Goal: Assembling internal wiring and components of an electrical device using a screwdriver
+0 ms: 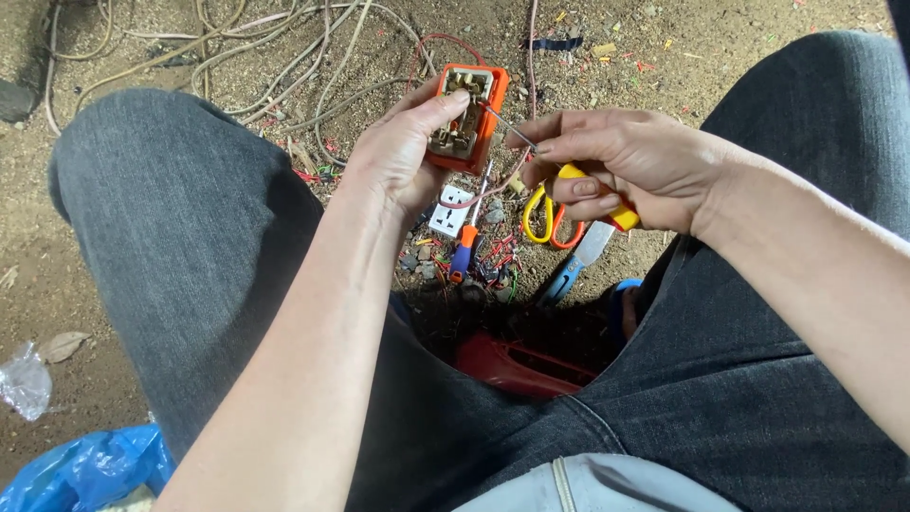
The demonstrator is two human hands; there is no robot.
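My left hand (403, 152) holds an open orange socket housing (466, 116), thumb pressed on its beige inner part. My right hand (621, 166) grips a yellow-handled screwdriver (599, 194), its thin metal shaft (512, 126) angled up into the housing. A pink-red wire (474, 197) loops down from the housing between both hands. Both hands hover above the dirt floor between my knees.
On the ground below lie a white socket faceplate (450, 213), an orange-and-blue screwdriver (464, 248), yellow-orange scissors (548, 220), a blue-handled knife (573, 265) and wire scraps. A red stool (517, 365) is under me. Tangled cables (284, 57) run behind; blue plastic bag (90, 465) at lower left.
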